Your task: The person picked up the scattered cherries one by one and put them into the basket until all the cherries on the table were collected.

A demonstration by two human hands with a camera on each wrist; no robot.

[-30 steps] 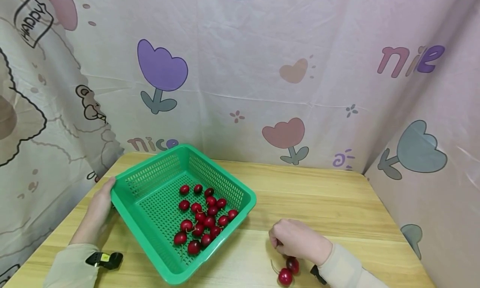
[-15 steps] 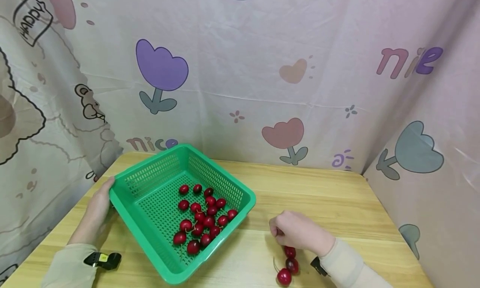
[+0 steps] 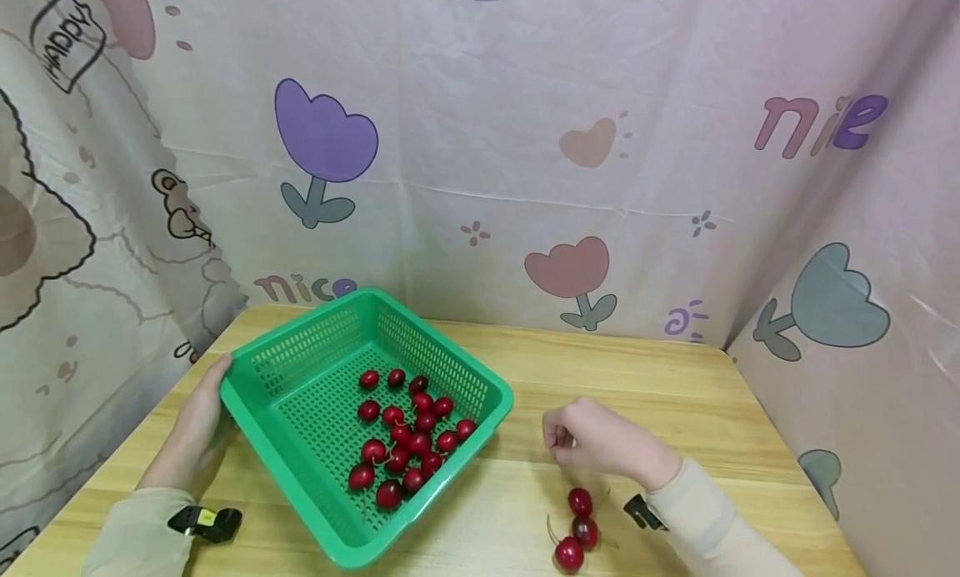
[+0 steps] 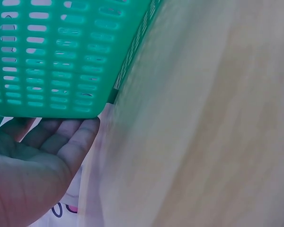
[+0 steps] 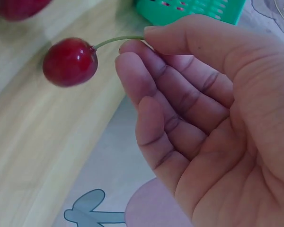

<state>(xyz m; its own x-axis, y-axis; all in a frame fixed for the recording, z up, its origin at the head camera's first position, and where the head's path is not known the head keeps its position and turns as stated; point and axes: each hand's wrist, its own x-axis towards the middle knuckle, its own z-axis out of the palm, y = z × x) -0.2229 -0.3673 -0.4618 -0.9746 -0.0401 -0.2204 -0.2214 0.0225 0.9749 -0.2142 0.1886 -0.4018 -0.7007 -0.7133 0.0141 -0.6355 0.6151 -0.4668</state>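
The green plastic basket (image 3: 442, 469) with slotted walls stands on the left of the table, with several red cherries (image 3: 401, 435) inside. At its left corner my left hand (image 3: 197, 414) grips the basket, fingertips against the outer wall in the left wrist view. My right hand (image 3: 600, 444) is over the table, right of the basket. In the right wrist view, its thumb and finger pinch the green stem of a cherry (image 5: 70, 62) that hangs clear of the fingers. The hand hides this cherry in the head view. Three loose cherries (image 3: 580, 501) lie in a row below the right hand.
The light wooden table (image 3: 645, 377) carries all of this. A printed curtain (image 3: 465, 102) rises behind it and on both sides. Each wrist wears a black strap, such as the left strap (image 3: 206, 523).
My right hand has lifted up and away from the loose cherries, uncovering another one in the row. The left hand and the basket stay put.
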